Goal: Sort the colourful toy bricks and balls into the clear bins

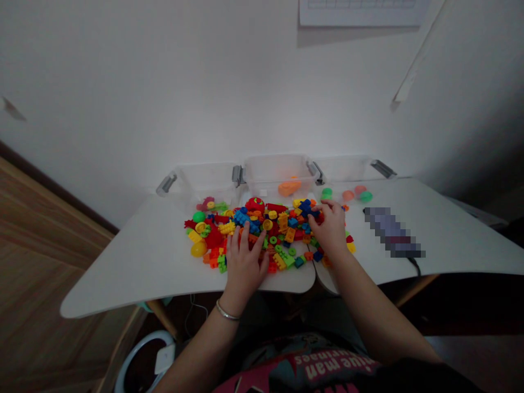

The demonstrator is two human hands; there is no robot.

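A heap of small plastic toy bricks and pieces (282, 221) in red, yellow, blue, green and orange lies on the white table. My left hand (244, 265) rests over the front left of the heap, palm down with its fingers spread, touching pieces and gripping none that I can see. My right hand (331, 226) is at the heap's right side. Its thumb and fingers are curled about a dark blue brick (307, 207), still among the other pieces. Part of the heap is hidden beneath both hands.
Clear plastic bins with grey latches, among them a middle bin (276, 164), stand against the wall. An orange piece (289, 187) shows in the middle bin. Green and orange rounds (347, 195) are at the right bin. A pixelated device (393, 232) with a cable lies on the table's right.
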